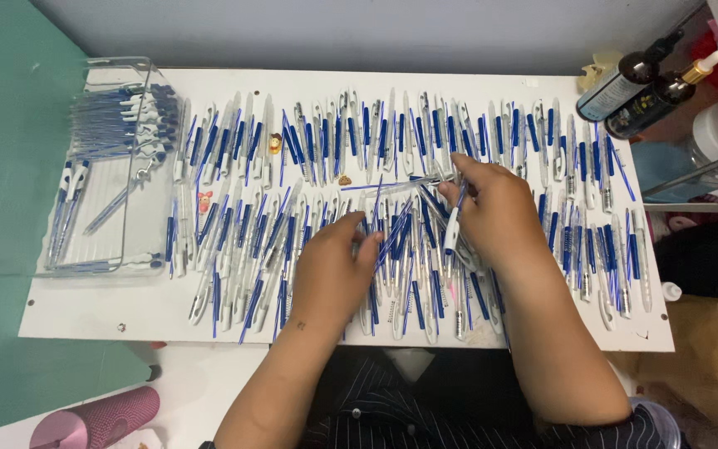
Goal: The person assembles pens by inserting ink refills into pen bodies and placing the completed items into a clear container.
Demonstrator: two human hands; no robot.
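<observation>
The right hand (pixel 492 208) pinches a white pen barrel (pixel 452 229), its long axis pointing toward the person, while the left hand's (pixel 334 266) spread fingers rest on blue refills (pixel 392 241) just left of it.

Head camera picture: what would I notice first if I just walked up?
Rows of blue-and-white pens cover the white board. Mid-board, the left hand touches the pens while the right hand holds some. A clear tray of pens sits at the far left, and two dark bottles stand far right.
</observation>
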